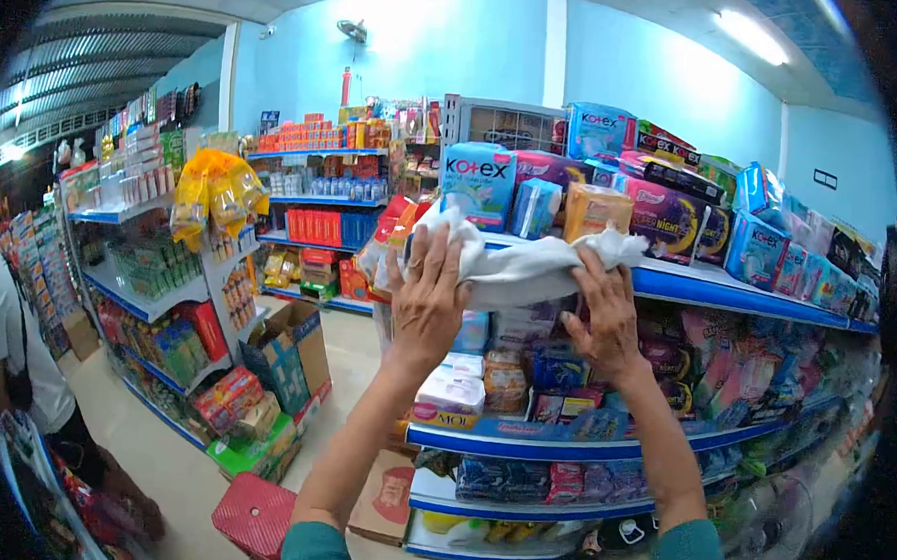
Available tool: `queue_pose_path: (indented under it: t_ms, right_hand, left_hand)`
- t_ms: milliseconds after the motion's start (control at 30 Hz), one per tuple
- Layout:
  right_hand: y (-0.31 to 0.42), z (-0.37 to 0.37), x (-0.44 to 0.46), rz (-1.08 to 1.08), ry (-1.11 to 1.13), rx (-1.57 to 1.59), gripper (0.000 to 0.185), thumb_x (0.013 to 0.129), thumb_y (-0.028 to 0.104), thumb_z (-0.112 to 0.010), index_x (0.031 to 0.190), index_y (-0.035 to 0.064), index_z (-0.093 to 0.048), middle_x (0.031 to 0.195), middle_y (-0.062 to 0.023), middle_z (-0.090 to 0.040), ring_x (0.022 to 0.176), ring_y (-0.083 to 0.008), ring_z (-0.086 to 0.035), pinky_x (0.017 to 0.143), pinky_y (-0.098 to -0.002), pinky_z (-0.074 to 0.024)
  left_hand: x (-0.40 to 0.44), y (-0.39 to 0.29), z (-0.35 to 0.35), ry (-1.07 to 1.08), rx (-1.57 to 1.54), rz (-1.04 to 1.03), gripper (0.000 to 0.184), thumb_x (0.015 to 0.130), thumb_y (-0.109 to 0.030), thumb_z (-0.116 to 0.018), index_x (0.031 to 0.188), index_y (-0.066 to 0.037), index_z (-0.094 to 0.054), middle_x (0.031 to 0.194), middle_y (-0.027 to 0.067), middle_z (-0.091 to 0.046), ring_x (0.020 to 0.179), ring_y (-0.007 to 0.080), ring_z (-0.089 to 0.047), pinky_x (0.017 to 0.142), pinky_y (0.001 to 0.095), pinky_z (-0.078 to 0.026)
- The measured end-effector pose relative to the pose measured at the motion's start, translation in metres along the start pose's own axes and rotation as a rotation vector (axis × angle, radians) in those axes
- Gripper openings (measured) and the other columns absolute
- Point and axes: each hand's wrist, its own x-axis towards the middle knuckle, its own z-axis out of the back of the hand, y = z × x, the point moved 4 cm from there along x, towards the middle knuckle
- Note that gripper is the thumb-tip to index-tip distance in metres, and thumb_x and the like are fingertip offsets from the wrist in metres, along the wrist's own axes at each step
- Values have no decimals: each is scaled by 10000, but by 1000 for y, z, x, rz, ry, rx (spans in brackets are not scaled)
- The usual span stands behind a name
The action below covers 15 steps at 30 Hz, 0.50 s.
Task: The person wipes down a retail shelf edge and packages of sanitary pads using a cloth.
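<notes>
Head view: left hand [427, 304] and right hand [607, 322] grip a white cloth [521, 267], partly hiding the shelf edge [738, 297].

The cloth [519, 263] is white, the sleeves [692, 559] teal, the stool [248, 512] red, the wall [459, 40] light blue.

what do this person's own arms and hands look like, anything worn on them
Both the left hand and the right hand are bare, with no gloves. No watch or bracelet shows on either wrist. The forearms are uncovered, with short, dark teal sleeves at the bottom of the picture. No marking shows on the visible part of the sleeves.
</notes>
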Motion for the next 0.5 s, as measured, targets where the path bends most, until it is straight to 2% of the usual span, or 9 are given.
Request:
queue_pose_path:
  t_ms: [33,167,367,500]
  right_hand:
    - [-3,-3,-2,-4,51,-61,569,747,240,-651,1229,18,-446,1409,-134,-368,1235,-339,-386,1076,-508,-233]
    - [-6,-1,-3,-20,107,-101,603,740,235,-660,1256,24,-433,1429,-121,-341,1298,-328,-328,1098,-505,-202]
    - [-4,-5,-2,-106,71,-108,701,671,239,-714,1266,6,-429,1425,-128,-339,1269,-330,-346,1093,-512,-199]
    - [10,-8,3,-179,50,-107,750,631,242,-740,1267,-6,-428,1438,-145,-306,1245,-336,-357,1089,-522,-192]
  left_hand:
    - [1,5,-4,13,24,-10,529,805,-168,-600,1302,-53,-463,1443,108,-345,1366,298,-254,1092,558,-111]
    - [14,8,2,56,85,-25,551,807,-217,-610,1315,-73,-455,1423,99,-377,1364,296,-259,1095,557,-84]
    - [33,9,0,58,93,-2,464,885,-262,-514,1291,-40,-482,1414,107,-388,1366,305,-244,1093,555,-63]
    - [38,14,-10,15,88,64,464,868,-317,-542,1261,-70,-529,1379,81,-445,1362,281,-260,1081,587,-68]
